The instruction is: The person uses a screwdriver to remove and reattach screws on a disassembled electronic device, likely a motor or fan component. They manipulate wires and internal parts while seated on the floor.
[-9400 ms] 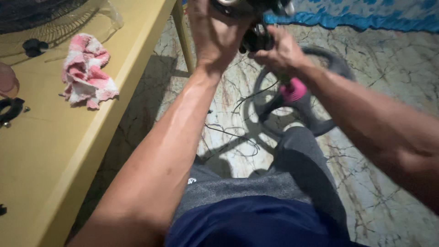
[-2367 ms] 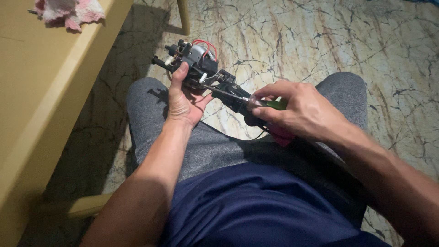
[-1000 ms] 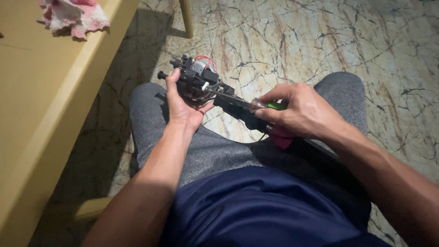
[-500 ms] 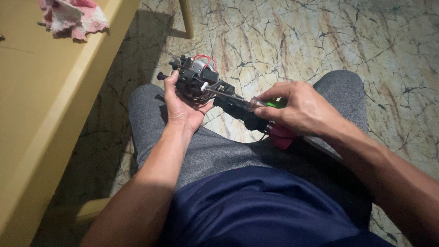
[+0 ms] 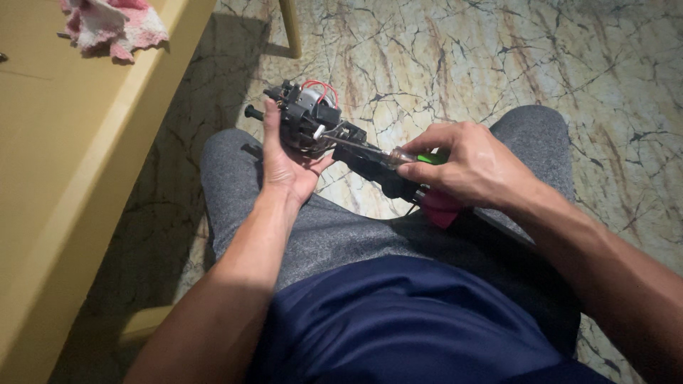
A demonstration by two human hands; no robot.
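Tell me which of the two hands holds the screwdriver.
The right hand: it grips the screwdriver by its clear, green-tipped handle, shaft pointed into the small motor assembly. The left hand only cradles that assembly from below.

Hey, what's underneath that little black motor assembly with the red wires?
The left hand cups the motor assembly from below, above a grey-trousered thigh. The palm covers the motor's underside, so it can't be seen.

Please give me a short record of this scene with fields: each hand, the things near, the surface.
left hand: cradles a small black motor unit with red wires
right hand: grips a green-handled screwdriver, tip at the motor unit
posture: seated, work held above the lap
left side: yellow table with a pink-white cloth
floor: marbled, veined
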